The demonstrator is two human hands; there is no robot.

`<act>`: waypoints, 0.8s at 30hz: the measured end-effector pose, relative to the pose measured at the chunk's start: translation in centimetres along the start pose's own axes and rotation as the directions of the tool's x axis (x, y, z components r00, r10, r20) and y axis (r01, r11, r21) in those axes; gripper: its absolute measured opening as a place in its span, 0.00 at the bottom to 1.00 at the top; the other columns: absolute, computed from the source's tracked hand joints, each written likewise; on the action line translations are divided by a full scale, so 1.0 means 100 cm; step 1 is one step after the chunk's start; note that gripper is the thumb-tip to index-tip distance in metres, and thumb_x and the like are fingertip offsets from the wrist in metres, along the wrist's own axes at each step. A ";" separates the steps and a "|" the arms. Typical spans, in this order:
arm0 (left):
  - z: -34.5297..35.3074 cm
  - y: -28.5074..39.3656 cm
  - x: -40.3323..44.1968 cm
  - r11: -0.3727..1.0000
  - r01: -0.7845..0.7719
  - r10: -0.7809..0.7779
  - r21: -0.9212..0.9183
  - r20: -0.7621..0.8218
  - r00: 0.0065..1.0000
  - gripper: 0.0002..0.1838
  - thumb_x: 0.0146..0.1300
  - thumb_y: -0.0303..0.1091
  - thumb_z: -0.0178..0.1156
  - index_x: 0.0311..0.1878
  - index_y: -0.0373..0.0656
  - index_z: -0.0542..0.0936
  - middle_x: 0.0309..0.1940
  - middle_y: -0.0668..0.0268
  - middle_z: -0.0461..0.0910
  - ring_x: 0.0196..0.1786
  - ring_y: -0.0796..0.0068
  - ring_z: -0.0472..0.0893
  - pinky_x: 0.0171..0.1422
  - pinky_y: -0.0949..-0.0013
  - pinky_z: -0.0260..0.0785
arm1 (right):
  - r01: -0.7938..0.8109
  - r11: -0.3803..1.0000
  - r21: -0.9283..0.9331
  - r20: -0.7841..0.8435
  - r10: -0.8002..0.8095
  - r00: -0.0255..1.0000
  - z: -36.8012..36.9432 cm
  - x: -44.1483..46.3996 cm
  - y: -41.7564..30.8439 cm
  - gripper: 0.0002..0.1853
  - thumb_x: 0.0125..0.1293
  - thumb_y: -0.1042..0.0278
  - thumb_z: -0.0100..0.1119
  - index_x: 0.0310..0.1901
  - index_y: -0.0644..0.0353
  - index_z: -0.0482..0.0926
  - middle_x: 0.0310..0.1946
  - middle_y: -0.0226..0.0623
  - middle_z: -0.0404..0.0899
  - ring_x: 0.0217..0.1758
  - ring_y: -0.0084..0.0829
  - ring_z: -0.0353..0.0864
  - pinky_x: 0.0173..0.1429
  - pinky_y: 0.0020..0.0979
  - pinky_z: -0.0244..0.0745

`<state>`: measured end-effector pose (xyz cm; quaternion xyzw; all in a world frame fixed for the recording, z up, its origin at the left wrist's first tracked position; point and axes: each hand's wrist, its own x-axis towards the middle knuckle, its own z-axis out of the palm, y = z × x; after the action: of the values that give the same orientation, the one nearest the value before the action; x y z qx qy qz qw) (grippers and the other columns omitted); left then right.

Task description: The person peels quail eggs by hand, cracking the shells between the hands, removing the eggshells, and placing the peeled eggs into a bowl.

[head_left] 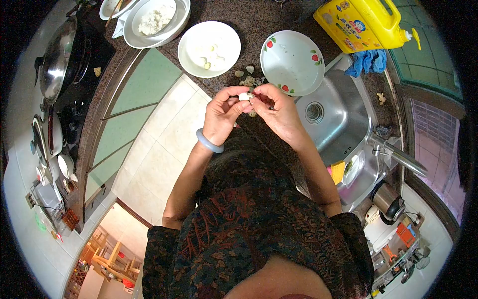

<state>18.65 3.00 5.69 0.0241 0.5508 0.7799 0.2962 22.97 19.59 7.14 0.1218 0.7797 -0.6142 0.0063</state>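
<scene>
A small white piece that looks like a garlic clove [244,96] is pinched between the fingertips of my left hand [222,113], which has a pale bangle at the wrist. My right hand [277,112] meets it from the other side, thumb and forefinger closed on the clove's darker end. Just beyond my fingers, whitish and brown scraps [250,81] lie on the counter, partly covered by my hands. A white bowl [187,62] with a few pale pieces in it stands ahead to the left. Ahead to the right is a white basin [312,79] with strawberry prints.
To the right is a steel sink [343,119] with a tap [403,158]. A yellow jug [356,25] with a pump stands behind it, beside a blue cloth [367,63]. Nested bowls [184,12] with white crumbly food stand at the back left, near a wok [57,65].
</scene>
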 end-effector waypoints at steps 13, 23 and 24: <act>-0.005 -0.012 0.002 0.947 -0.214 0.214 0.241 0.023 0.976 0.17 0.62 0.13 0.62 0.54 0.32 0.78 0.50 0.63 0.76 0.49 0.73 0.83 0.57 0.69 0.81 | 0.032 0.983 -0.179 0.063 -0.021 0.998 -0.007 -0.001 -0.020 0.11 0.64 0.70 0.66 0.45 0.64 0.81 0.31 0.46 0.83 0.30 0.36 0.84 0.36 0.33 0.77; 0.007 0.003 -0.001 0.858 -0.268 0.293 0.437 0.012 0.956 0.16 0.63 0.15 0.63 0.53 0.35 0.79 0.49 0.64 0.75 0.45 0.77 0.81 0.53 0.74 0.77 | 0.198 0.934 -0.296 0.003 -0.207 0.978 0.001 0.002 -0.012 0.11 0.58 0.74 0.67 0.42 0.65 0.79 0.31 0.47 0.80 0.34 0.47 0.83 0.38 0.40 0.76; 0.008 0.002 -0.001 0.858 -0.268 0.293 0.437 0.011 0.956 0.16 0.63 0.15 0.63 0.53 0.35 0.79 0.49 0.64 0.75 0.45 0.77 0.81 0.53 0.74 0.77 | 0.194 0.938 -0.287 -0.019 -0.208 0.978 0.002 0.002 -0.011 0.10 0.59 0.74 0.67 0.41 0.64 0.79 0.30 0.47 0.81 0.33 0.47 0.83 0.38 0.39 0.77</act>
<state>18.88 3.56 6.21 0.1477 0.7092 0.6726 0.1511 22.49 19.20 8.09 0.0543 0.8679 -0.4904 -0.0582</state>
